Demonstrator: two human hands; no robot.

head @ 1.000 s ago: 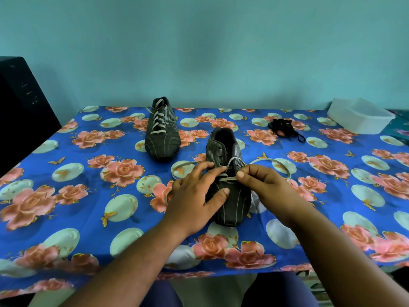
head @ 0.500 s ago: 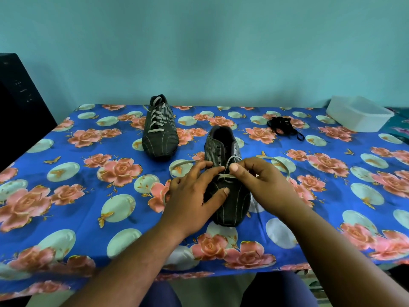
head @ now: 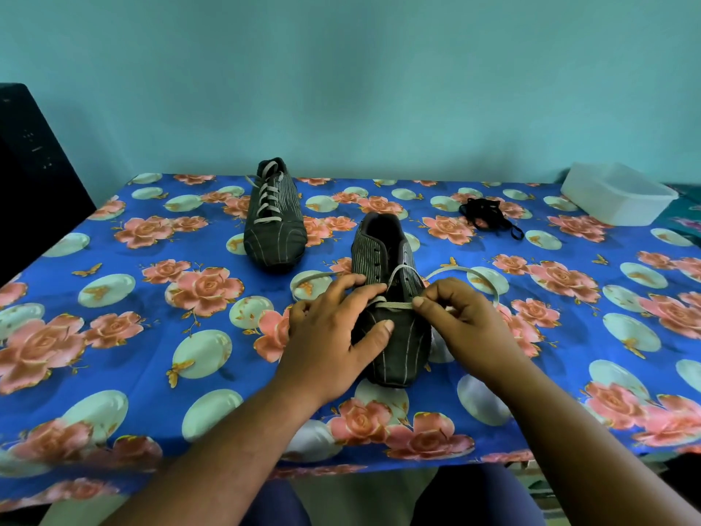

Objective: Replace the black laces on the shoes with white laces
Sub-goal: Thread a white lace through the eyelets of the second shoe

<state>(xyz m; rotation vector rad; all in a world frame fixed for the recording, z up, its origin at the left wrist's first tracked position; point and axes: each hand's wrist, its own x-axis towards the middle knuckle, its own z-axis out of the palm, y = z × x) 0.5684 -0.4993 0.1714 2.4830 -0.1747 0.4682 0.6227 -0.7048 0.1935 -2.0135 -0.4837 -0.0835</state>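
Note:
A dark striped shoe (head: 390,347) lies at the table's middle, toe toward me, with a white lace (head: 392,306) threaded through its lowest eyelets. My left hand (head: 333,332) lies over the shoe's left side, thumb across the toe and fingertips on the lace at the left eyelets. My right hand (head: 464,320) pinches the lace at the right eyelet row; its loose end loops out to the right (head: 478,273). A second dark shoe (head: 275,222) stands farther back on the left, fully laced in white. A heap of black laces (head: 487,216) lies at the back right.
The table carries a blue cloth (head: 125,298) with pink roses. A white plastic tub (head: 618,193) sits at the back right corner. A black cabinet (head: 34,168) stands at the left edge. A teal wall closes the back.
My right hand has shifted slightly right along the lace, drawing it flatter across the shoe. My left hand stays put on the shoe.

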